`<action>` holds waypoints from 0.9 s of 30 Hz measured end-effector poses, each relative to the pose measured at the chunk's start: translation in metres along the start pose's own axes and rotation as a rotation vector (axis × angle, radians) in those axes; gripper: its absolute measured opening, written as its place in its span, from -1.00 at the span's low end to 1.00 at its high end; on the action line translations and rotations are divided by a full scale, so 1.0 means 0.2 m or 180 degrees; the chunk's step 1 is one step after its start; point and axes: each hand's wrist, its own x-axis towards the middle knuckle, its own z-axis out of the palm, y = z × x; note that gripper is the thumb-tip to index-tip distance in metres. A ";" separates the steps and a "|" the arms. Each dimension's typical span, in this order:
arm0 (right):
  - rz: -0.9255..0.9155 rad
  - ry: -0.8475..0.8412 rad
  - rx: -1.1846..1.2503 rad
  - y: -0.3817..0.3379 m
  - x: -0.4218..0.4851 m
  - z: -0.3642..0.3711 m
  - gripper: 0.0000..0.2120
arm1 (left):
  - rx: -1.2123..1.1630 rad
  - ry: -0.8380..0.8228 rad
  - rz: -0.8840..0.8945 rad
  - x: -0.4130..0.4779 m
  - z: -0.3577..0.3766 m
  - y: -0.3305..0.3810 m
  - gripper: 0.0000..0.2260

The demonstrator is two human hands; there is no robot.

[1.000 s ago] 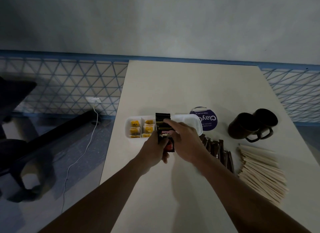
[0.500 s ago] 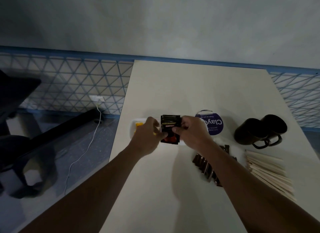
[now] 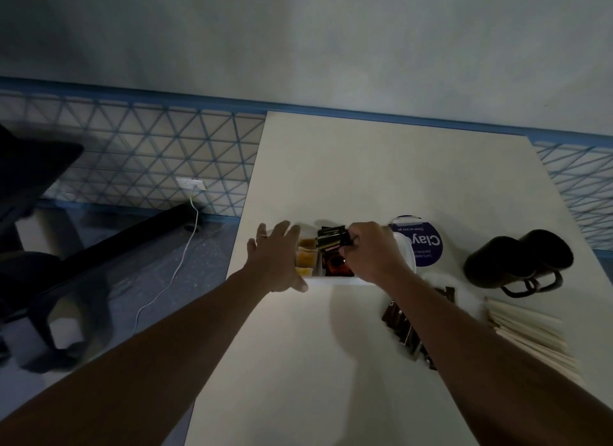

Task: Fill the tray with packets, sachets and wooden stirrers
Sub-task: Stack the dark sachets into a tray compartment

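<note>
Frame centre: packets (image 3: 331,241) pinched at top-right edge by R hand (image 3: 373,251), in tray (image 3: 335,280) mid slot. L hand (image 3: 275,256) laid flat, fingers straight, on tray's left end. Judged light, floppy, slick; best gripped by edges.

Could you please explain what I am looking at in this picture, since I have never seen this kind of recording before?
There is no machine here: the two grips are a person's bare hands, filmed by a camera worn on the head, looking forward and down. The left grip lies open, fingers straight, over the left end of a white tray on a pale table. The right grip pinches a stack of black packets standing in the tray, beside yellow sachets. To the right lie a round purple disc, two dark mugs, brown sachets and wooden stirrers.
</note>
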 end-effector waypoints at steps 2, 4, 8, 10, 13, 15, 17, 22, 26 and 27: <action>-0.0076 -0.0003 -0.0107 -0.01 0.01 0.02 -0.77 | -0.0037 -0.0011 0.0009 0.01 0.01 0.00 0.00; -0.0117 -0.0005 -0.0148 -0.01 0.01 0.03 -0.74 | -0.0081 0.0027 0.0032 0.01 0.02 -0.01 -0.02; -0.0127 -0.0048 -0.0065 -0.01 0.02 0.03 -0.76 | -0.0146 0.0037 0.0051 0.02 0.00 -0.01 -0.06; -0.0080 -0.0185 -0.0002 0.00 0.03 0.02 -0.83 | -0.0133 0.0025 0.0049 0.02 0.00 0.00 -0.07; -0.0129 -0.0398 -0.0004 0.03 0.03 0.03 -0.86 | -0.0141 0.0015 0.0042 0.02 0.00 0.00 -0.07; -0.0151 -0.0429 -0.0056 0.05 0.03 0.05 -0.78 | -0.0160 0.0004 0.0045 0.02 0.00 0.00 -0.07; -0.0142 -0.0434 -0.0059 0.05 0.03 0.07 -0.69 | -0.0173 -0.0002 0.0051 0.02 0.00 0.00 -0.07; -0.0247 -0.0133 -0.0180 0.03 0.01 0.06 -0.63 | -0.0218 0.0033 0.0078 0.02 0.00 -0.01 -0.08; -0.0350 0.0163 -0.0146 0.01 -0.01 0.05 -0.67 | -0.0220 0.0047 0.0079 0.02 0.00 -0.01 -0.08; -0.0398 0.0180 -0.0208 0.01 -0.02 0.06 -0.70 | -0.0221 0.0048 0.0075 0.02 0.00 -0.01 -0.08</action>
